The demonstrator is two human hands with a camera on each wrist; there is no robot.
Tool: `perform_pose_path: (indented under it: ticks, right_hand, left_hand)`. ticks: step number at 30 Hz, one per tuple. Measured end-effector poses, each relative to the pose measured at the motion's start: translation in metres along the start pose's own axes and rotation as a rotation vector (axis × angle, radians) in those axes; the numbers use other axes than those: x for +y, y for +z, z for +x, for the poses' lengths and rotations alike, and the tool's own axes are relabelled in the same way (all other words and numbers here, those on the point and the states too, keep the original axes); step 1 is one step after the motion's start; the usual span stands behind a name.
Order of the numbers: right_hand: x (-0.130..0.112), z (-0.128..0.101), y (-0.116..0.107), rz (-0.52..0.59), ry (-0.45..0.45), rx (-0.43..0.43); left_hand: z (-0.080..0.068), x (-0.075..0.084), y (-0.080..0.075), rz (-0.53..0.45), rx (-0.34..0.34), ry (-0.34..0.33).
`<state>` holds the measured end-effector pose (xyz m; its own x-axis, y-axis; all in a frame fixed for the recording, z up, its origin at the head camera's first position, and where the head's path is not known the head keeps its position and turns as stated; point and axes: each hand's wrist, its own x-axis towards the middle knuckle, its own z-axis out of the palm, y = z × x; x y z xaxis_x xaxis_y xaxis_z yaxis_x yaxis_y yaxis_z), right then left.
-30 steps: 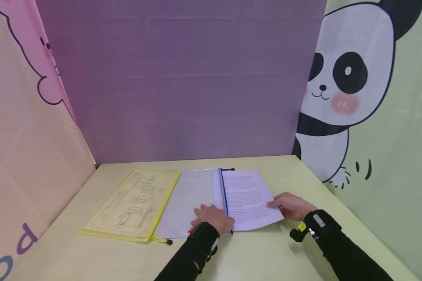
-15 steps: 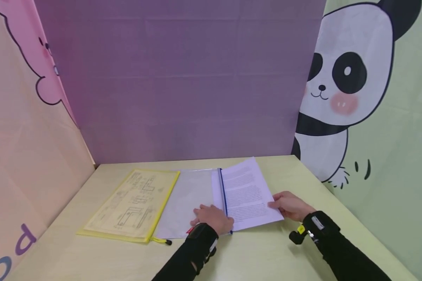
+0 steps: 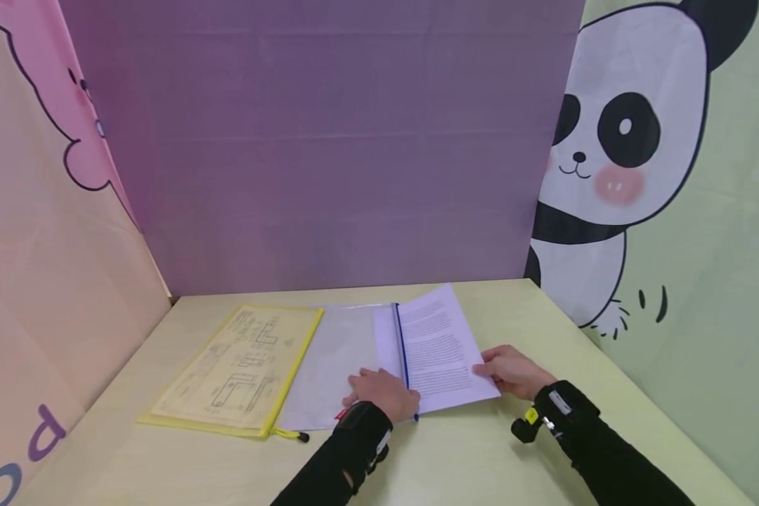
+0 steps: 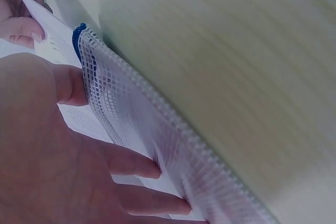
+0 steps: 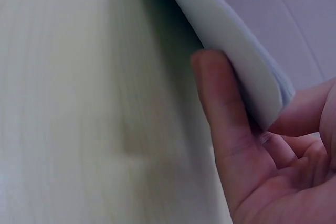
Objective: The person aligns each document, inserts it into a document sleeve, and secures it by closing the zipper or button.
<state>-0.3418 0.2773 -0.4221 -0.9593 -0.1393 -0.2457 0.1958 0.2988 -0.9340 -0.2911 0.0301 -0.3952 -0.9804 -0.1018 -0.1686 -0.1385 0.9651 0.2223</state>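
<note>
Behind the pale yellow table (image 3: 481, 464), three printed backdrops are stood: a purple one at the back, a pink one to the left, and a green one with a panda (image 3: 613, 161) to the right. On the table's left part a yellow zip pouch (image 3: 240, 369) with drawings inside is laid flat. Just beside it, a clear mesh pouch (image 3: 335, 365) with a blue zip is pressed down by the left hand (image 3: 382, 393), whose fingers are spread flat near the zip edge. A sheaf of printed papers (image 3: 439, 348) is pinched at its outer edge by the right hand (image 3: 512, 371), thumb above and fingers beneath; its inner edge is tucked at the pouch's mouth and its far corner is raised off the table.
</note>
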Motion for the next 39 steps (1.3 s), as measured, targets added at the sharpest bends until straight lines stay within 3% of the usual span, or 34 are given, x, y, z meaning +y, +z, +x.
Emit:
perform_pose_path:
  ticks: [17, 24, 39]
  right_hand:
    - [-0.006, 0.004, 0.021, -0.005, -0.003, 0.001]
    - [-0.006, 0.007, 0.024, -0.002, -0.006, 0.001]
    - [-0.011, 0.006, 0.036, -0.016, -0.043, -0.047]
  left_hand:
    - [0.006, 0.001, 0.008, 0.006, -0.007, -0.009]
    - [0.003, 0.000, 0.003, -0.016, -0.013, -0.008]
    - [0.006, -0.001, 0.005, -0.006, -0.028, -0.008]
